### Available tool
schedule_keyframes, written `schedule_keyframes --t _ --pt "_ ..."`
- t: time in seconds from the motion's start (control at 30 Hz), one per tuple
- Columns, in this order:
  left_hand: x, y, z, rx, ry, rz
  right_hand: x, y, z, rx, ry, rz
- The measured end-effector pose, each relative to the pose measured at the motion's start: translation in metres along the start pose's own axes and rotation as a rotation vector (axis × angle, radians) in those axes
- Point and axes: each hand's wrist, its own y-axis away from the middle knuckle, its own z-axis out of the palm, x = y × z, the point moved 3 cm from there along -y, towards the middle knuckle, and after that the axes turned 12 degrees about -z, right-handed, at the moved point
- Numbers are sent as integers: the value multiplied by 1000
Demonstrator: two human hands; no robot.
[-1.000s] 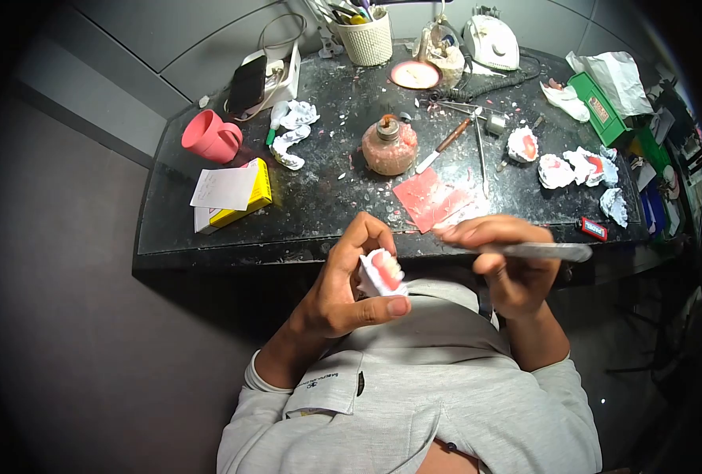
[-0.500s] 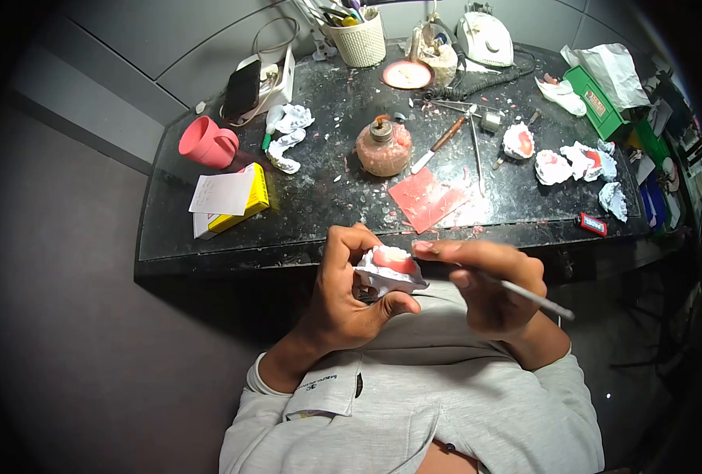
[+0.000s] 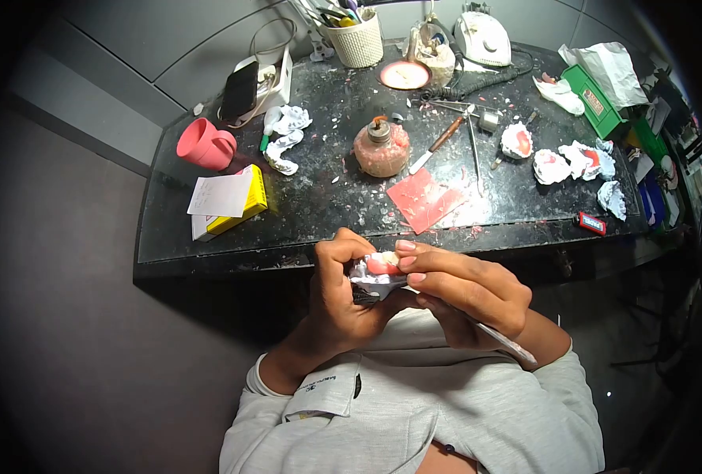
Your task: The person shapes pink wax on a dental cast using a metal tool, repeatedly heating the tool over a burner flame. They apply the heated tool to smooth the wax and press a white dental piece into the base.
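A white plaster dental model (image 3: 376, 278) with pink wax and pale teeth on it is held in front of the desk edge. My left hand (image 3: 341, 288) wraps round its left side and underside. The fingertips of my right hand (image 3: 473, 292) touch the right part of the pink wax and teeth. A thin tool (image 3: 509, 345) is also in my right hand, its pale handle pointing down and right; its other end is hidden by the fingers.
On the black desk (image 3: 319, 207) stand a wax-spattered burner (image 3: 383, 148), a pink wax sheet (image 3: 424, 199), a brown-handled knife (image 3: 447, 135), a pink mug (image 3: 206, 145), a yellow box (image 3: 254, 196), several plaster models (image 3: 551, 167) and a red lighter (image 3: 592, 223).
My right hand has moved left and its fingers have come down onto the model. The tool has swung to a steeper angle. The model has tilted and shifted slightly left.
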Motion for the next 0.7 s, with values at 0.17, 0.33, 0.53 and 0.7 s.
schedule_keyframes --t 0.17,0.33,0.53,0.7 --pt "4 0 -1 -4 -23 -33 2 3 1 -1 31 -30" --pt "5 -2 -1 -24 14 -10 1 0 -1 -4 -11 -16" --pt "2 0 -1 -32 96 -64 0 -2 -3 -27 -34 20" --pt "1 2 -3 -59 145 -119 0 -1 -5 -37 -39 55"
